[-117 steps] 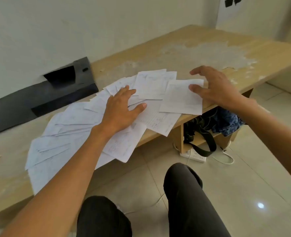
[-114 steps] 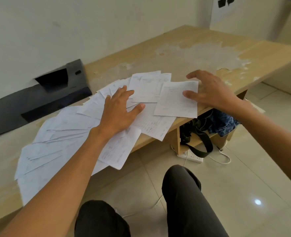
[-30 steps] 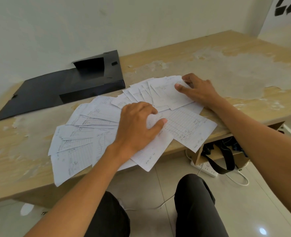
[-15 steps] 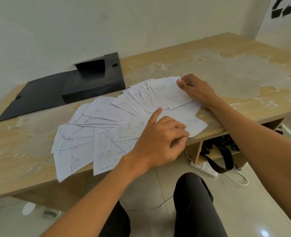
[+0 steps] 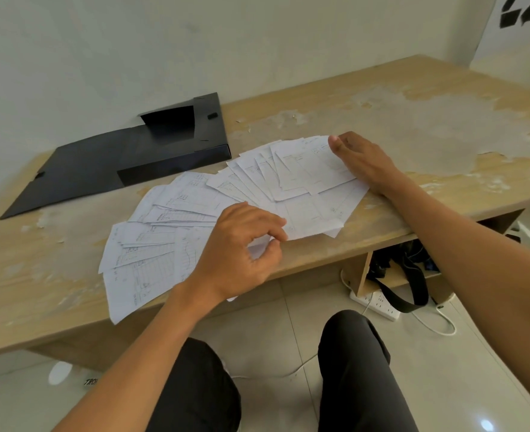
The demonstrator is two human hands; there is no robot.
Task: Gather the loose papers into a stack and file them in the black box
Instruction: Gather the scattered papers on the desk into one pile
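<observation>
Several white printed papers (image 5: 170, 244) lie fanned in an arc on the wooden desk (image 5: 428, 126), some hanging over its front edge. My left hand (image 5: 238, 247) is at the fan's near middle, fingers curled, thumb and fingertips pinching the edge of a sheet. My right hand (image 5: 363, 160) lies flat with straight fingers on the right end of the fan, pressing the top sheets down. The black box (image 5: 151, 157) lies open at the back left of the desk, its flap spread out to the left, just beyond the papers.
The wall runs close behind the box. Worn pale patches cover the desk top. Under the desk at right are a shelf with a black strapped bag (image 5: 407, 275) and a white power strip (image 5: 379, 304) with a cable. My knees are below the desk edge.
My left hand has slid back toward the desk's near edge and curled from flat into a pinch on a sheet. The right-hand sheets have been pushed inward, tightening the fan.
</observation>
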